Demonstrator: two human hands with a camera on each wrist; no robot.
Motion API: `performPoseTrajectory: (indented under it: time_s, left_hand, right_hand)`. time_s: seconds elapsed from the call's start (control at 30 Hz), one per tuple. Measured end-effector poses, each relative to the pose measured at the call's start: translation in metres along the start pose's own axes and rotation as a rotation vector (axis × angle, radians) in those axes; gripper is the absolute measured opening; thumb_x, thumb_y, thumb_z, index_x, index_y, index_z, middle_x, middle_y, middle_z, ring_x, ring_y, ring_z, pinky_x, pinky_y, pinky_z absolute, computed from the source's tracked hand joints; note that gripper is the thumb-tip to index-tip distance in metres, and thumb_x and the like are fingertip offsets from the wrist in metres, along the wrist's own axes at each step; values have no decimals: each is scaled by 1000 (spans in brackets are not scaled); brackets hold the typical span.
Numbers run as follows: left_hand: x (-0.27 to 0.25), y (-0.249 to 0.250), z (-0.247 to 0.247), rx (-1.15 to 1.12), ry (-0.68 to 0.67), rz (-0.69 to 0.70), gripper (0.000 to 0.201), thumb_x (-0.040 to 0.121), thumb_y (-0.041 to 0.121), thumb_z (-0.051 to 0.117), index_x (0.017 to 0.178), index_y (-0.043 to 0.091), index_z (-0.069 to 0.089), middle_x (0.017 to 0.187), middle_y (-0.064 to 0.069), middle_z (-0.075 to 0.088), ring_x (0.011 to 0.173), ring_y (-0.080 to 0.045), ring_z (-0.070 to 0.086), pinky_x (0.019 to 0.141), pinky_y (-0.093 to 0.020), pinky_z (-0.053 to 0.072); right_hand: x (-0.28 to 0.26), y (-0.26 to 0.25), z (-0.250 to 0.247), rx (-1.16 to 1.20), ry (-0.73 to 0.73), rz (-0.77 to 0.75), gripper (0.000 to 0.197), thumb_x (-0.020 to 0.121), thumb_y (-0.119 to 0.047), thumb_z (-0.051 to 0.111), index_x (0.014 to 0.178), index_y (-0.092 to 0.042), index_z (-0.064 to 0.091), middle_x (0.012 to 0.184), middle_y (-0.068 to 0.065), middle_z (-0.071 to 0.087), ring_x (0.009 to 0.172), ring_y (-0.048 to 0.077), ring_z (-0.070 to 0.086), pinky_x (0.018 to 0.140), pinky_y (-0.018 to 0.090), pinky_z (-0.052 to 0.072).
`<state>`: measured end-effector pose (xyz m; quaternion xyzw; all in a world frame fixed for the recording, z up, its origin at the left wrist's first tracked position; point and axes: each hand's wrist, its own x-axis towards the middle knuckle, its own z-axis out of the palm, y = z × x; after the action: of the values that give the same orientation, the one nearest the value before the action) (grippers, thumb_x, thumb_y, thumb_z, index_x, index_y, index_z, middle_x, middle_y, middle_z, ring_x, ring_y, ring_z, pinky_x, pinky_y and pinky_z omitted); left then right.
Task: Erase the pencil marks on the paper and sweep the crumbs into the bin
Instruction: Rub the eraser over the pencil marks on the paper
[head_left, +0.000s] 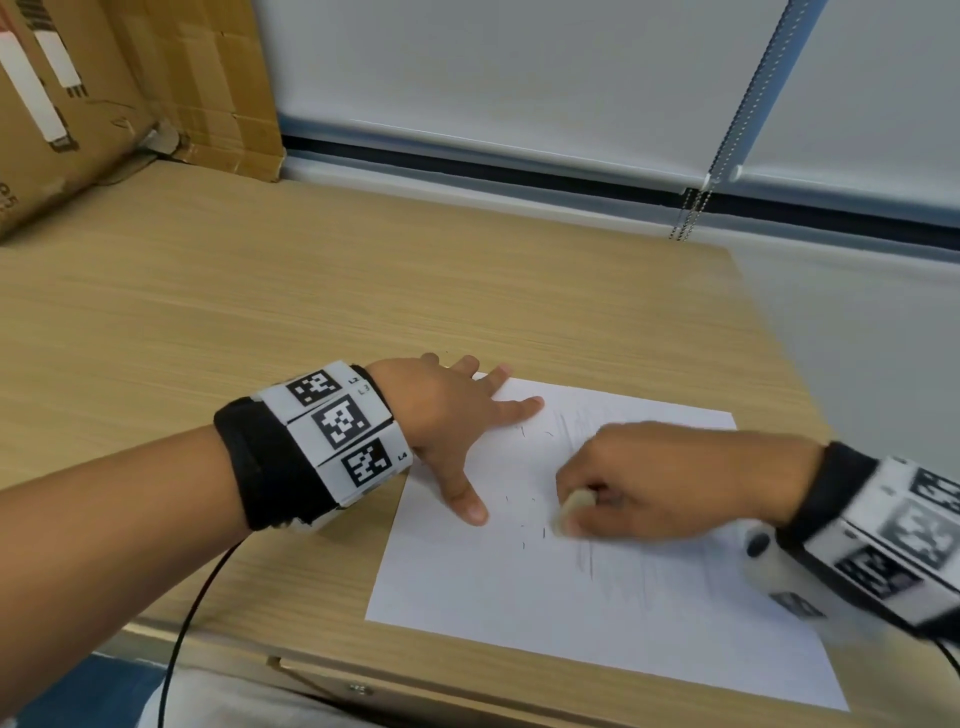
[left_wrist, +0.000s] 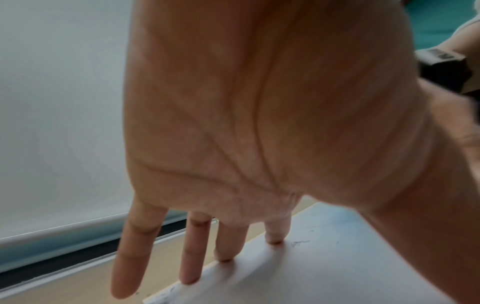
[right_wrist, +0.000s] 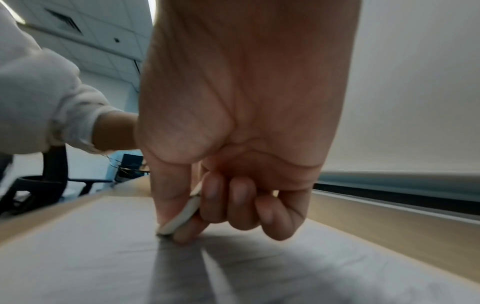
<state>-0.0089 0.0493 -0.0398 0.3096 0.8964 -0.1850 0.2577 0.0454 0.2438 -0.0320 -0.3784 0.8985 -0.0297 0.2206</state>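
A white sheet of paper (head_left: 519, 587) lies on the wooden desk, with faint pencil marks (head_left: 589, 564) and dark eraser crumbs (head_left: 524, 525) near its middle. My left hand (head_left: 457, 415) lies flat with spread, straight fingers (left_wrist: 223, 242) pressing the paper's far left corner (left_wrist: 324, 257). My right hand (head_left: 639, 483) pinches a flat white eraser (head_left: 571, 512) between thumb and index finger, its lower edge touching the paper (right_wrist: 91, 257). In the right wrist view the eraser (right_wrist: 182, 216) shows edge-on under the thumb, with the other fingers curled. No bin is visible.
Cardboard boxes (head_left: 104, 93) lean at the desk's far left corner. A window blind with a bead chain (head_left: 727, 130) runs along the back. The desk's right edge (head_left: 769, 332) lies just beyond the paper. A black cable (head_left: 192, 613) hangs from my left wrist.
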Motion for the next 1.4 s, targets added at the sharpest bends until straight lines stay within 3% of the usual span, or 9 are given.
performPoseTrajectory:
  time_s: [0.13,0.27,0.47,0.67,0.83,1.03,1.2,1.3,1.4]
  left_hand:
    - [-1,0,-2,27,-2,11,127,63,77,67,146,46,-24,161,2,-20,146,-26,2,112,-50,19]
    - [-4,0,-3,-2,-23,7,126,64,75,68,145,46,-24,160,4,-24,148,-27,-6,115,-53,11]
    - [-1,1,-4,-2,-20,3,129,62,74,71,146,46,-23,160,4,-22,148,-28,-3,115,-51,15]
    - [-4,1,-6,-9,-38,-6,128,63,74,70,145,46,-24,160,5,-23,148,-28,-6,116,-55,11]
    - [-5,4,-7,-8,-37,-3,127,65,71,71,146,44,-23,160,3,-22,148,-28,-7,116,-53,10]
    - [-5,3,-7,-18,-43,-13,127,64,72,71,146,45,-24,160,5,-23,148,-28,-10,117,-55,9]
    - [-2,3,-5,-5,-34,-15,129,63,73,71,146,46,-24,160,4,-23,148,-27,-7,116,-53,11]
    - [-2,3,-5,-7,-36,-13,129,63,72,71,146,45,-24,160,4,-22,148,-27,-7,115,-54,11]
    - [-2,3,-5,-3,-21,-13,128,63,72,71,146,45,-23,161,4,-21,148,-27,-5,115,-54,12]
  right_hand:
    - [32,40,-19,3,113,79,36,94,-41,52,77,-10,61,68,3,61,59,18,52,58,35,44]
    - [44,58,-26,12,131,121,33,96,-37,52,79,-10,61,70,-1,60,59,14,49,59,30,42]
    - [27,36,-15,-14,-2,76,35,96,-41,47,72,-16,52,64,-5,53,57,13,46,58,32,41]
    - [52,62,-31,-34,111,168,36,98,-35,47,64,-24,44,65,-6,50,58,10,45,59,28,37]
    - [37,47,-21,10,-52,104,35,98,-38,47,65,-24,46,64,-9,49,58,8,44,59,24,37]
    - [45,55,-30,-29,81,184,35,100,-36,44,66,-26,41,68,-8,48,60,11,45,58,26,34]
    - [24,37,-12,-9,-45,101,35,99,-43,41,72,-22,47,66,-8,50,59,11,46,59,26,37]
    - [21,38,-16,-51,17,144,35,99,-44,39,78,-18,50,69,-8,52,61,11,47,60,28,38]
    - [14,26,-9,-85,8,124,33,99,-45,37,71,-27,42,67,-8,49,60,8,46,61,30,37]
